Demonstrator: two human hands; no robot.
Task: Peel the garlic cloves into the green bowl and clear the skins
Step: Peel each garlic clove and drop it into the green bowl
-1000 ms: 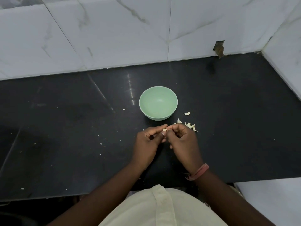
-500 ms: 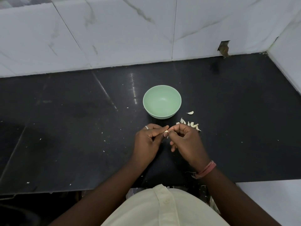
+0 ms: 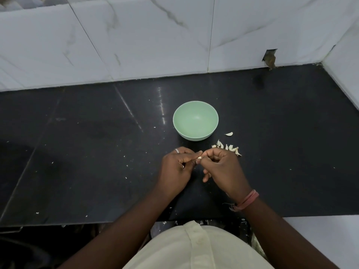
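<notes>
Green bowl [image 3: 195, 131] sits empty just beyond both hands; left hand [image 3: 175, 169] and right hand [image 3: 223, 167] pinch one garlic clove [image 3: 199, 157] between fingers. Spare cloves [image 3: 227, 147] lie right. The clove could squirt onto the tabletop [image 3: 87, 152] if squeezed too hard.

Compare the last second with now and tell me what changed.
Hardly anything. Both hands keep pinching one garlic clove between them; the left hand and right hand only adjusted their grip slightly. The green bowl is still empty, and the loose cloves beside it stayed put.
</notes>
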